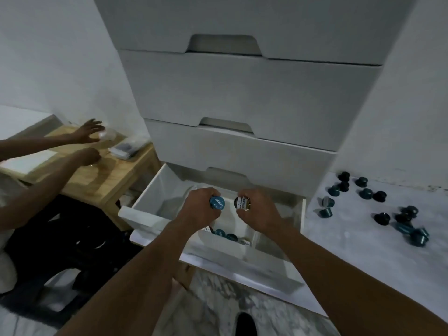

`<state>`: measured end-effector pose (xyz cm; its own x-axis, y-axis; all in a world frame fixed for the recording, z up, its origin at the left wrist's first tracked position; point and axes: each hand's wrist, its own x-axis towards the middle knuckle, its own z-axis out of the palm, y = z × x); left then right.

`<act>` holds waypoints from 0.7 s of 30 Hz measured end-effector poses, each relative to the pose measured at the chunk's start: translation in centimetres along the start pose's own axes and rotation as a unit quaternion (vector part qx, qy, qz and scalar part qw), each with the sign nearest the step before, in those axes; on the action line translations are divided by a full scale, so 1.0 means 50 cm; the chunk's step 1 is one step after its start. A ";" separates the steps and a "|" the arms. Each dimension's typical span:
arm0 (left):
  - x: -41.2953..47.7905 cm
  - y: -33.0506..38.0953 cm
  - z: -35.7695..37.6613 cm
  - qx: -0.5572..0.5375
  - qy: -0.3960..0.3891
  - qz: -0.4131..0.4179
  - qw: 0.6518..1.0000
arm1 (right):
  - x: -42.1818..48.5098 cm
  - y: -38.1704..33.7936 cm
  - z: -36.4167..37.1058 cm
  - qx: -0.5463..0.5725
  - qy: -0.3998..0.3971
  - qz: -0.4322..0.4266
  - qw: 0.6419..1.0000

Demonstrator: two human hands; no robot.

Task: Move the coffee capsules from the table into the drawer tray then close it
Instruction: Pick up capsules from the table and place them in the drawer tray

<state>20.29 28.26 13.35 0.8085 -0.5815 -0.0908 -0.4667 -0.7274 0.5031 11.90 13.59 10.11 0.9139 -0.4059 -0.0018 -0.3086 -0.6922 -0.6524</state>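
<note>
Open drawer [148,190], interior: both forearms cover part of the tray [223,244]. Only its near wall and a few stored capsules [219,232] behind that wall show; their number cannot be told.

Above the drawer: the left hand [201,208] hides the body of the blue capsule [217,202], and only the lid shows. The right hand [258,209] likewise covers the second capsule [242,203] except its lid. The lettering on both lids is blurred.

Right of the drawer: the nearest counter capsules [417,236] are smeared and overlapping.

Left of the drawer: a second person's hands [88,132] are blurred, and the clear item [108,135] they touch cannot be identified.

Below the drawer: a dark object [246,323] is cut off by the bottom edge.
</note>
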 end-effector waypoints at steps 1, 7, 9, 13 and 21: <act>0.019 -0.009 0.002 0.013 -0.017 0.001 1.000 | 0.016 0.009 0.012 -0.004 -0.010 0.006 1.000; 0.105 -0.064 0.002 0.067 -0.101 0.018 0.993 | 0.069 0.046 0.068 -0.023 -0.069 0.035 0.997; 0.131 -0.076 -0.005 0.079 -0.122 0.017 0.989 | 0.075 0.049 0.082 -0.028 -0.087 0.049 0.995; 0.183 -0.101 0.000 0.066 -0.159 0.018 0.985 | 0.087 0.051 0.104 -0.044 -0.099 0.076 0.991; 0.234 -0.140 0.039 0.016 -0.245 0.121 0.962 | 0.081 0.028 0.126 -0.039 -0.086 0.153 0.984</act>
<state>32.30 25.84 7.07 0.4122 -0.8313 -0.3729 -0.6376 -0.5555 0.5337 16.83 14.73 4.42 0.8039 -0.5002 -0.3217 -0.5896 -0.5994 -0.5414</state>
